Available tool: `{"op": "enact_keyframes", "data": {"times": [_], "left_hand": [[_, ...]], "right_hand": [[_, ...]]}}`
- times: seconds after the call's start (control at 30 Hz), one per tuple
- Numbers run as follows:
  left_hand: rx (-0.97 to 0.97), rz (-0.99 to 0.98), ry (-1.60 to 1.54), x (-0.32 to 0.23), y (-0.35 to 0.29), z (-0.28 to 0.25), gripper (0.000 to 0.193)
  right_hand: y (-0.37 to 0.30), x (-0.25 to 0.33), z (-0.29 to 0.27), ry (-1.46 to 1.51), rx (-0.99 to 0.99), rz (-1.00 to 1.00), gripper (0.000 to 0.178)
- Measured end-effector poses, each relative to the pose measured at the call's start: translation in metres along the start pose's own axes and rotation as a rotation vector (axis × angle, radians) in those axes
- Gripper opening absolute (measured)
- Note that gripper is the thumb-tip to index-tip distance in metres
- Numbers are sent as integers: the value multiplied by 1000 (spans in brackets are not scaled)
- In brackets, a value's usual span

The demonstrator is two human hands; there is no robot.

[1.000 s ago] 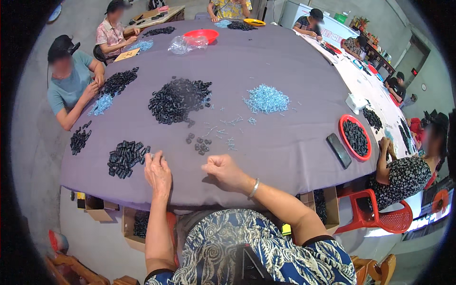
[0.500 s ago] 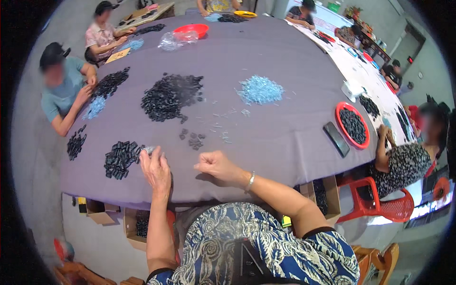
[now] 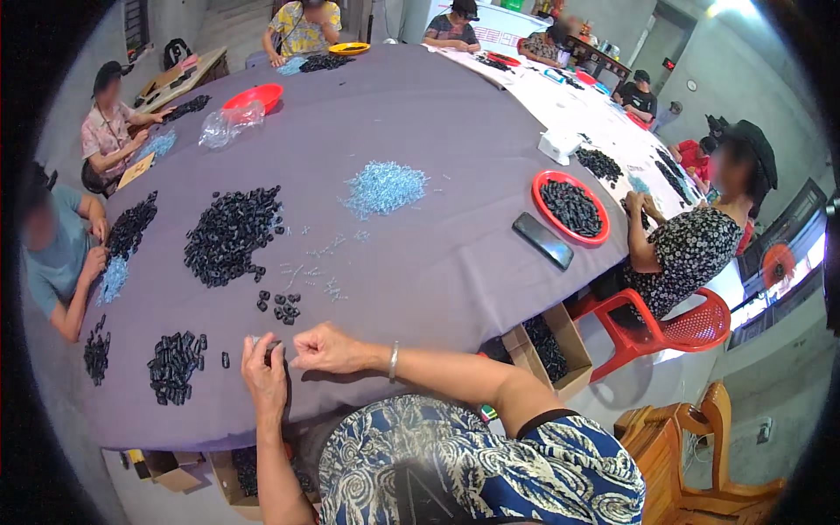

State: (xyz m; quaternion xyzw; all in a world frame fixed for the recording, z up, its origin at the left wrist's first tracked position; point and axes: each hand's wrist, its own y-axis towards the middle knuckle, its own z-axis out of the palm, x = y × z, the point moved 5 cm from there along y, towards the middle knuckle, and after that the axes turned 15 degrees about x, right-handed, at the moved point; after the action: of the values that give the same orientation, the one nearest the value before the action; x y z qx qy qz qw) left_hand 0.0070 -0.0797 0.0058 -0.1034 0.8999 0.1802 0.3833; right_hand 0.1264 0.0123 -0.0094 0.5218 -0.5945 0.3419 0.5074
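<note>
Near the table's front edge, my left hand (image 3: 265,376) pinches a small dark piece (image 3: 274,345), mostly hidden by the fingers. Close beside it on the right, my right hand (image 3: 332,349) is closed, thumb and fingertips toward the left hand; whatever it holds cannot be made out. A silvery bracelet (image 3: 394,360) is on my right wrist. Left of my hands lie a heap of black plastic pieces (image 3: 175,367) and one single black piece (image 3: 226,360). Just beyond them are several loose black pieces (image 3: 286,309) and scattered clear slivers (image 3: 306,271).
Farther out lie a large heap of black pieces (image 3: 232,236) and a pale blue heap of slivers (image 3: 386,187). To the right are a phone (image 3: 542,240) and a red basin (image 3: 604,229) of black pieces. Co-workers sit around the grey-covered table (image 3: 455,140) and white table (image 3: 525,109).
The view has swung to the right. My left hand has left the near heap and come close to my right hand, its fingers now pinched. A single black piece now lies right of that heap.
</note>
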Motion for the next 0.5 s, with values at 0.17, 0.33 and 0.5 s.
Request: {"op": "enact_keyframes", "data": {"times": [0.17,0.33,0.5], "left_hand": [[36,-20,30,-2,-2,1,21],[50,14,114,-1,-5,3,26],[125,-57,25,7,-16,-5,24]], "right_hand": [[0,0,1,-22,13,-27,40],[-5,5,7,-38,25,-60,38],[-30,9,15,-23,158,-37,38]]}}
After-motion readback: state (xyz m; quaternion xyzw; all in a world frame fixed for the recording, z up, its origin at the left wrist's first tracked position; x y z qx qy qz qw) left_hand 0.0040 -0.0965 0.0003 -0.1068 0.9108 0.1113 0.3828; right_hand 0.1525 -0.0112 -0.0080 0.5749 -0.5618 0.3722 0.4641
